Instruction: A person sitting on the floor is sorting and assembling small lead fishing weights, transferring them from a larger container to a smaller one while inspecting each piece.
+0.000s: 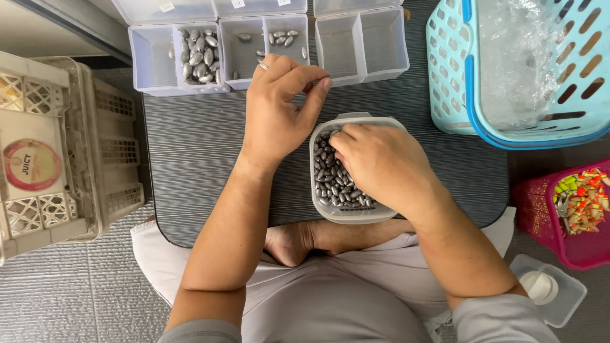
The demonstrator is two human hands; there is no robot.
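Landmark: tub (321, 209), clear plastic, on the dark mat (190, 152), part-filled with grey oval weights (332, 181).

Right hand (375, 162): inside the tub, fingers curled down into the weights, tips buried. Whether they are closed on any weight cannot be told.

Left hand (276, 108): above and left of the tub, over the mat. Thumb and fingertips pinched together; what they hold is hidden. Ring (263, 65) on 1 finger.

Left organizer (152, 63): beyond the tub at the mat's far edge, lid open, larger weights in 1 cell, a few small ones in the next cells.

Right organizer (362, 44): beyond the tub, beside the first.

Blue basket (451, 76): right of the tub, clear plastic inside.

Pink basket (540, 216): right of the tub, nearer the person, with bright floats (584, 197).

Beige crate (70, 146): left of the tub, off the mat.
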